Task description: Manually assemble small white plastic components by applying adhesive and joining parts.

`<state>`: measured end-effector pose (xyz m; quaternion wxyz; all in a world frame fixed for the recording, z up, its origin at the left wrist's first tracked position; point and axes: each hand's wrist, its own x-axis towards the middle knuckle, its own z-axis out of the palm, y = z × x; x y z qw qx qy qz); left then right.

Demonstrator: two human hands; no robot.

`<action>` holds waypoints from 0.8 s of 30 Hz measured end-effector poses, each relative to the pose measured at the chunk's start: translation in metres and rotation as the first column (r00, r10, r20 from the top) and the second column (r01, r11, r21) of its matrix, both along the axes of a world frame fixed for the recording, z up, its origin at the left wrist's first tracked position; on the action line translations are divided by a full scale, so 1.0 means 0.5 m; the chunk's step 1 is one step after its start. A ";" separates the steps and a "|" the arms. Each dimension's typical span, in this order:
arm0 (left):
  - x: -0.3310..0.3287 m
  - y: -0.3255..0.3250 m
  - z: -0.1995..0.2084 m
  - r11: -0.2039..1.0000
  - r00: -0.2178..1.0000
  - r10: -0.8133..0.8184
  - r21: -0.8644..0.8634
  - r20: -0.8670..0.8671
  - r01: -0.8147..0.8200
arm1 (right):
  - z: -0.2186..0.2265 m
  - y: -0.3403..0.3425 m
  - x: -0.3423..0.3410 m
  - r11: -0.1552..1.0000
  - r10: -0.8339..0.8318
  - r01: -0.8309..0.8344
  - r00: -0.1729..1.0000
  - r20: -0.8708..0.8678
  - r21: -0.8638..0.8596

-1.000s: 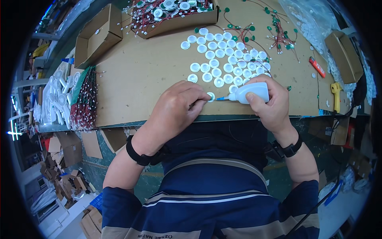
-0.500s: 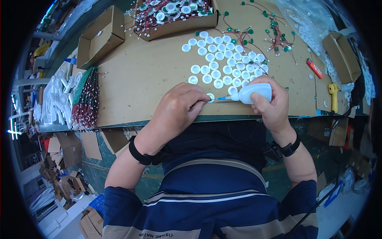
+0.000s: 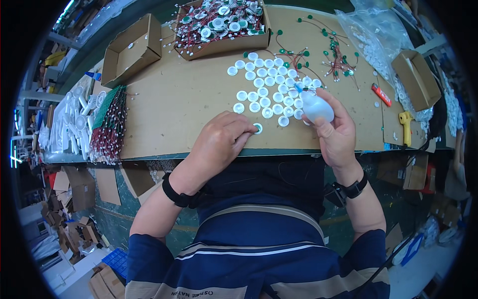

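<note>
My left hand (image 3: 221, 142) rests on the cardboard-covered table (image 3: 169, 104), fingertips pinching a small white round cap with a green centre (image 3: 258, 128) near the front edge. My right hand (image 3: 334, 130) grips a small white squeeze bottle (image 3: 313, 105), its blue-tipped nozzle pointing up and left, lifted away from the cap. Just beyond both hands lies a cluster of several white round caps (image 3: 269, 84).
An open cardboard box (image 3: 221, 25) of caps with red wires stands at the back. An empty box (image 3: 130, 50) is back left, another box (image 3: 417, 79) at right. Green-headed wired parts (image 3: 333, 52), a red lighter-like item (image 3: 382, 94), a yellow tool (image 3: 406, 127), and wire bundles (image 3: 109, 124) lie around.
My right hand has lifted the bottle up and to the right, away from the cap. My left hand stays on the cap by the table edge.
</note>
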<state>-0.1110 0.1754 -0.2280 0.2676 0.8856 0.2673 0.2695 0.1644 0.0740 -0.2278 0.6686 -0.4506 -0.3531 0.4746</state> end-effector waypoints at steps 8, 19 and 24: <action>-0.051 0.000 0.024 0.992 0.995 0.092 0.092 -0.040 -0.088 | -0.004 0.009 0.071 0.994 -0.112 0.113 0.957 0.266 0.013; -0.205 0.080 0.023 0.934 0.941 0.331 0.161 -0.063 -0.318 | -0.084 0.024 0.315 0.895 -0.345 0.446 0.704 0.621 -0.008; -0.246 0.125 0.015 0.895 0.905 0.420 0.197 -0.066 -0.401 | -0.111 0.041 0.340 0.873 -0.354 0.487 0.636 0.685 -0.001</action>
